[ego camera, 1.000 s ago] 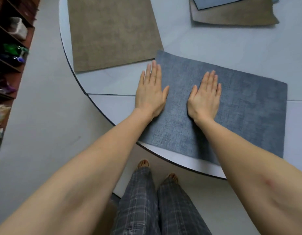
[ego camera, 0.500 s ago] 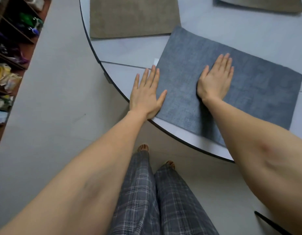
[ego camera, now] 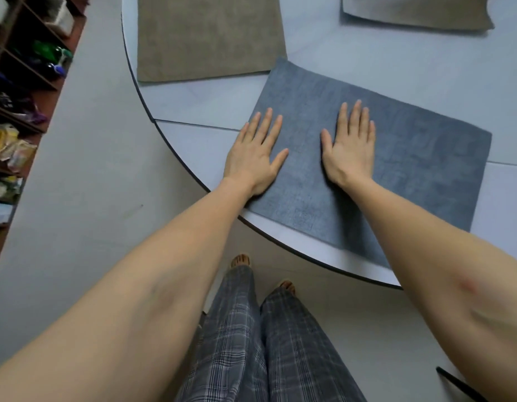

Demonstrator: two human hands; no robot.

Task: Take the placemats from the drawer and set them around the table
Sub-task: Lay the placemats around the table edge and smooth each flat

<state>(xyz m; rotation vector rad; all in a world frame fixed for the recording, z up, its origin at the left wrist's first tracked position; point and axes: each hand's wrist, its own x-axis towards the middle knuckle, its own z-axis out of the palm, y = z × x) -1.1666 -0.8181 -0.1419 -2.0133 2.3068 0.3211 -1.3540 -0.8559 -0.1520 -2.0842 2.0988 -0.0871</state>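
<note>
A blue-grey placemat (ego camera: 411,161) lies flat near the front edge of the round white table (ego camera: 210,111). My left hand (ego camera: 255,153) presses flat on the mat's left end, fingers straight and spread. My right hand (ego camera: 350,146) lies flat on the mat's middle, palm down. A tan placemat (ego camera: 208,36) sits on the table to the far left, its corner almost touching the blue one. Another tan placemat (ego camera: 416,13) lies at the far right, cut off by the top of the view.
A wooden shelf unit (ego camera: 22,91) with bottles and packets stands at the left across the grey floor. My legs in checked trousers (ego camera: 260,343) stand close to the table's edge. A dark thin object (ego camera: 460,384) pokes in at the bottom right.
My left hand has slid from the bare table beside the mat onto the mat's left end. My right hand stays flat on the mat, now nearer its middle.
</note>
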